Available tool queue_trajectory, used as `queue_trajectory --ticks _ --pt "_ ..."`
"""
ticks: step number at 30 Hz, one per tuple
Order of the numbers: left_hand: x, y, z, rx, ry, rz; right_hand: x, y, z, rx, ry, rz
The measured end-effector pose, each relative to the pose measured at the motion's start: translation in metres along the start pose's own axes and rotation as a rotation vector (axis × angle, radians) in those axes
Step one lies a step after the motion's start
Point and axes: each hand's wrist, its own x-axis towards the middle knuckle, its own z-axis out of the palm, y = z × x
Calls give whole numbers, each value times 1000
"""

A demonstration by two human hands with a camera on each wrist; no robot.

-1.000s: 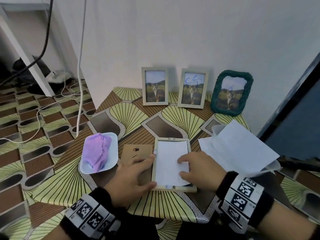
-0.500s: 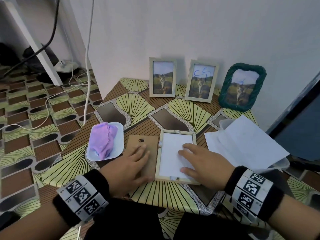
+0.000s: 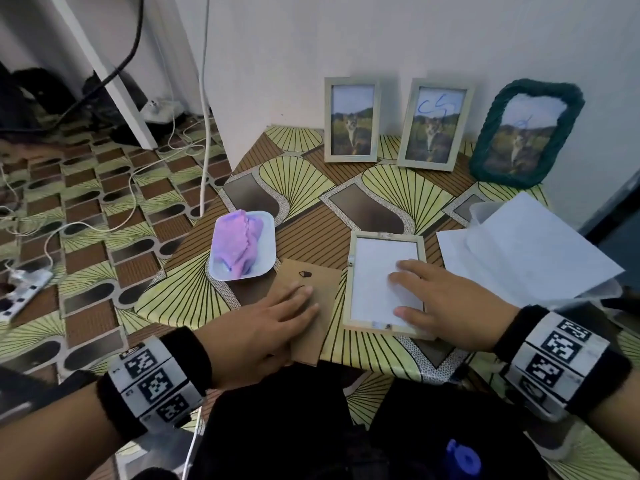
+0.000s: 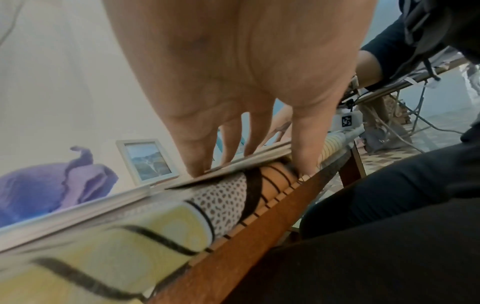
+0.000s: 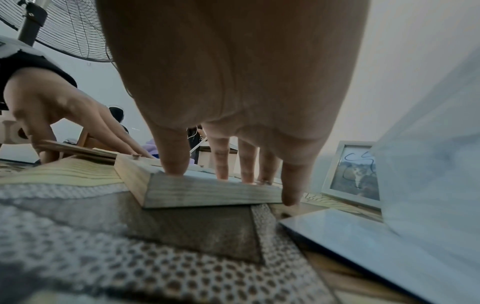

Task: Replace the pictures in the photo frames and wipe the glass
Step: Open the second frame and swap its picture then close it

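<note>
A pale wooden photo frame (image 3: 349,282) lies face down near the table's front edge, with a white picture back (image 3: 377,265) set inside it. My right hand (image 3: 401,292) rests on that white sheet with straight, spread fingers (image 5: 174,162); the little finger hangs off the frame's right side. Left of the frame lies the brown backing board (image 3: 311,282), overhanging the table edge. My left hand (image 3: 298,306) pinches the board, fingers (image 4: 197,162) on top and thumb underneath. A purple cloth (image 3: 235,244) sits in a small white tray (image 3: 263,268).
Two pale frames (image 3: 351,119) (image 3: 434,124) and a green woven frame (image 3: 526,133) with cat photos lean against the wall. Loose white sheets (image 3: 530,247) cover a clear container (image 3: 479,209) at the right. Cables and a power strip (image 3: 20,289) lie on the floor, left.
My left hand left the frame's left edge, slid onto the backing board and drew it toward the table's front edge. My right hand's fingers spread further over the white sheet.
</note>
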Motion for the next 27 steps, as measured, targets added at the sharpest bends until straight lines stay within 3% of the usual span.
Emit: queue_trajectory --ticks 3,8,10,13,15,18,22,27 --pt "-5 2 -7 -218 106 13 -2 0 0 30 -8 8" --pt "1 8 -31 -517 477 -83 -5 1 -5 187 51 59" --pt "10 12 -40 -572 581 -111 -6 2 -9 209 147 89" --pt "25 19 -52 -525 635 -81 -8 5 -14 275 244 158" --pt "39 24 -58 -458 622 -7 -10 7 -16 321 244 191" --pt "60 30 -63 -320 498 79 -14 9 -15 377 208 224" --pt "85 34 -57 -111 292 120 -13 14 -14 468 207 257" --pt "103 48 -46 118 142 179 -10 19 -20 680 224 327"
